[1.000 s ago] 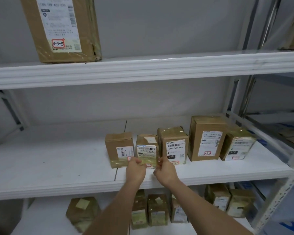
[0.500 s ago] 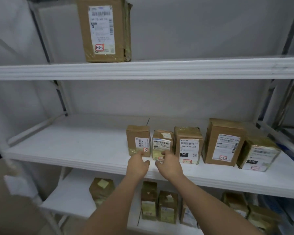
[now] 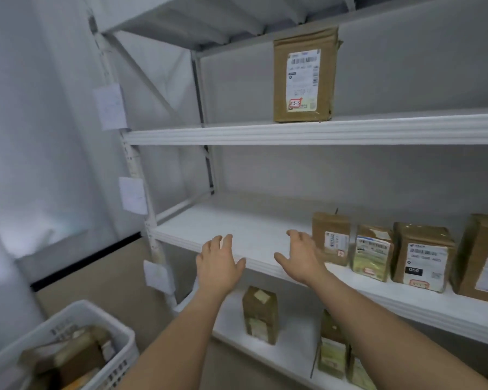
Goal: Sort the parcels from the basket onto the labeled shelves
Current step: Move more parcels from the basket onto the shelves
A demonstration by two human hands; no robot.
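— Both hands are out in front of me, bare and holding nothing. My left hand (image 3: 219,263) has its fingers spread and relaxed, over the front edge of the middle shelf (image 3: 237,229). My right hand (image 3: 300,256) is the same, fingers loosely apart, thumb turned toward the left one.

— Where are the parcels?

— I see a row on the middle shelf, to the right of my right hand: a small brown box (image 3: 331,237) nearest the fingers, though I can't tell if they touch it. Next comes a taped parcel with a greenish lower half (image 3: 373,253), then a box with a black sticker (image 3: 423,260), then a bigger carton (image 3: 482,257) cut off by the frame edge.

— And the basket?

— I have the white basket (image 3: 116,353) at lower left, on the floor, with several brown parcels (image 3: 76,356) inside.

— Anything else?

— One tall carton (image 3: 304,76) stands upright on the upper shelf (image 3: 293,130), its label marked 3-3-5. On the lower shelf (image 3: 290,356) a parcel (image 3: 261,315) stands alone, with more to its right. Paper tags (image 3: 110,106) hang on the rack's left post.
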